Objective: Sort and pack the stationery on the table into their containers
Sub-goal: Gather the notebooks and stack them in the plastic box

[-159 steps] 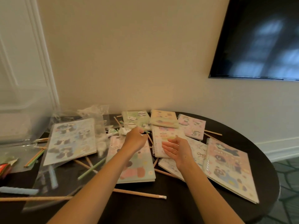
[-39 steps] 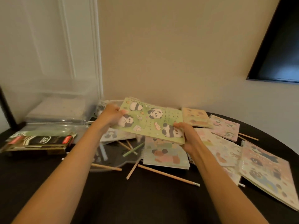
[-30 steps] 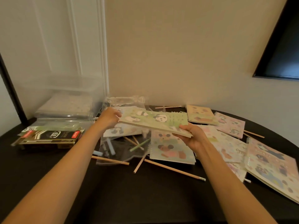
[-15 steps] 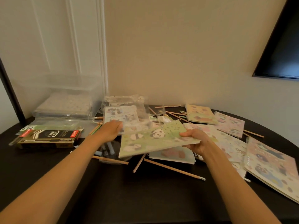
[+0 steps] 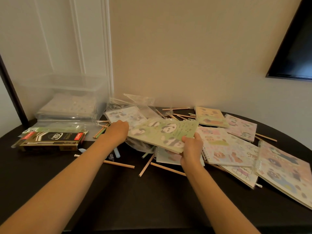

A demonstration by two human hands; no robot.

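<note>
Right hand point(image 5: 191, 149) pinches the near right corner of the green panda notebook point(image 5: 162, 132), thumb on top, holding it tilted over the pile at frame centre. Left hand point(image 5: 118, 130) sits at its left edge, can't tell if it's actually gripping. Looks light and fairly stiff, but the cover's probably slick, so I'd hold both short edges. Count: eight notebooks by my eye, one clear plastic box point(image 5: 67, 98) at the left, one pen box point(image 5: 52, 141), and wooden pencils point(image 5: 119, 164) too jumbled to count.
</note>
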